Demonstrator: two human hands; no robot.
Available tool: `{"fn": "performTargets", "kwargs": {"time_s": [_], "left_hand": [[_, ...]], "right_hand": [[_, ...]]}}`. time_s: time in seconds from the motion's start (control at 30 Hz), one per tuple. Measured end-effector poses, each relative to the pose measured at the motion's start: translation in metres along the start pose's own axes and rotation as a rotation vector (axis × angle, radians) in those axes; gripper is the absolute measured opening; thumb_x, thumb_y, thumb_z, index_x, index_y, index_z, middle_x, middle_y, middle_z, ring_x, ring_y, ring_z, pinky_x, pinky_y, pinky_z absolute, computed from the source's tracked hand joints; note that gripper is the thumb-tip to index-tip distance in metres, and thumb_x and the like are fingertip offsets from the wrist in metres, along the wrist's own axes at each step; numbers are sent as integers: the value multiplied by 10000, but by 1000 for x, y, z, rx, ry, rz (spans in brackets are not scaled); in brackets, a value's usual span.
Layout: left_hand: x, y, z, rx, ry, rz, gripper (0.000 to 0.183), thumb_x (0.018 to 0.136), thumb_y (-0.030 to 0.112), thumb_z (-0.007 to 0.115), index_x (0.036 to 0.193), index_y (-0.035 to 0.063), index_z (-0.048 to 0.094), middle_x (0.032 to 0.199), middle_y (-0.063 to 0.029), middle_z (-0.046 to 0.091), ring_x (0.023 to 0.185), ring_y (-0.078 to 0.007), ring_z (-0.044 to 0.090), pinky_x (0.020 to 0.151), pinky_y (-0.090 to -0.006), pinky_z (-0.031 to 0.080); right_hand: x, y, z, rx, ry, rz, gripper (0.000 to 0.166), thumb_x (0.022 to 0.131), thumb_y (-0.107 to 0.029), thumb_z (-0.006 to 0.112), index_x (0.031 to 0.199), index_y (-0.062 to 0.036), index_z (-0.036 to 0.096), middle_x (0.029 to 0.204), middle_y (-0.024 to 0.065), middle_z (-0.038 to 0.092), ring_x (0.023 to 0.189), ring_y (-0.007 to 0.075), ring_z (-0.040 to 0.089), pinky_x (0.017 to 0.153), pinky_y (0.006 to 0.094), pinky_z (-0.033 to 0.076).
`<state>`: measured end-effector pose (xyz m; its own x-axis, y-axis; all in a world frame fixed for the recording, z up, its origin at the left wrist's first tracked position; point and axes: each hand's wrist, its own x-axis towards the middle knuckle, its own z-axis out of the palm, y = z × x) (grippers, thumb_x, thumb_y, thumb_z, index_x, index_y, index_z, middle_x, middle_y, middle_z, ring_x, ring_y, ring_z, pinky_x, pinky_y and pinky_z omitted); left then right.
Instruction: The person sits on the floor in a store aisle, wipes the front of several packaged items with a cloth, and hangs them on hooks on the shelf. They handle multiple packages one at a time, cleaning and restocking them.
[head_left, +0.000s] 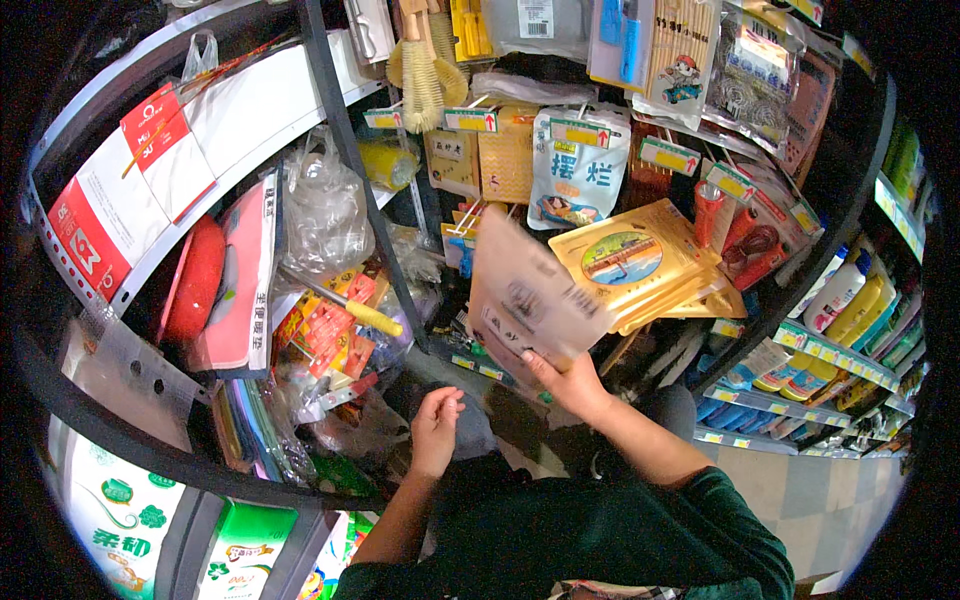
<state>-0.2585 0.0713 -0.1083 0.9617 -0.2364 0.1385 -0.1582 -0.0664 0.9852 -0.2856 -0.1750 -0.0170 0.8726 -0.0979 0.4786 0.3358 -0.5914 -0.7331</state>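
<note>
My right hand (570, 382) grips the lower edge of a flat, brownish plastic packet (529, 296), thumb on its face; the packet is slightly blurred. Just behind and to the right of it hangs a stack of gold packets with an oval picture (622, 257). A white and blue pouch (577, 169) hangs on a hook above them. Left of the held packet, my left hand (436, 431) is raised with its fingers curled and nothing seen in it. Its fingertips touch no goods.
A dark shelf post (360, 172) slants down at the left. Beyond it are a clear plastic bag (326, 210), pink packaged cushion (236, 285) and yellow-handled tool (373, 318). Brushes (421, 86) hang above. Shelves of bottles (838, 289) stand at the right. A white shelf edge (255, 112) curves across the upper left.
</note>
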Motion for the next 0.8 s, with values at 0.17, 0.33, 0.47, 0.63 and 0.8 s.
{"fn": "performTargets", "kwargs": {"time_s": [0.17,0.33,0.47,0.63,0.8], "left_hand": [[32,77,25,246,53,453,341,956,57,532,1287,-20,495,1395,-179,480,1028,-225,619,874,-332,509],[89,114,29,261,132,702,393,951,70,539,1325,-34,475,1505,-201,339,1052,-251,601,838,-331,524],[120,150,29,420,124,723,449,914,84,593,1334,-22,476,1516,-222,318,1166,-318,540,942,-378,478],[144,150,33,521,174,751,554,889,165,661,1371,3,442,1493,-223,348,1330,-382,405,1113,-425,322],[151,157,46,598,321,872,519,872,197,688,1323,20,501,1458,-193,406,1365,-375,346,1128,-477,259]], "right_hand": [[9,7,17,-228,-66,-60,313,891,-291,658,1154,-121,656,978,155,670,830,373,650,699,440,538],[13,21,27,-262,-132,48,302,902,-314,636,1135,-122,634,906,166,666,793,385,644,673,462,528],[11,48,33,-229,-122,51,294,910,-356,626,1067,-108,653,824,191,658,752,405,642,649,489,517],[12,52,28,-82,-115,28,337,926,-409,595,1057,-108,673,856,197,672,768,408,647,652,490,523],[15,50,18,-257,-220,54,342,918,-404,599,1092,-114,654,839,178,670,741,396,647,645,485,529]]}}
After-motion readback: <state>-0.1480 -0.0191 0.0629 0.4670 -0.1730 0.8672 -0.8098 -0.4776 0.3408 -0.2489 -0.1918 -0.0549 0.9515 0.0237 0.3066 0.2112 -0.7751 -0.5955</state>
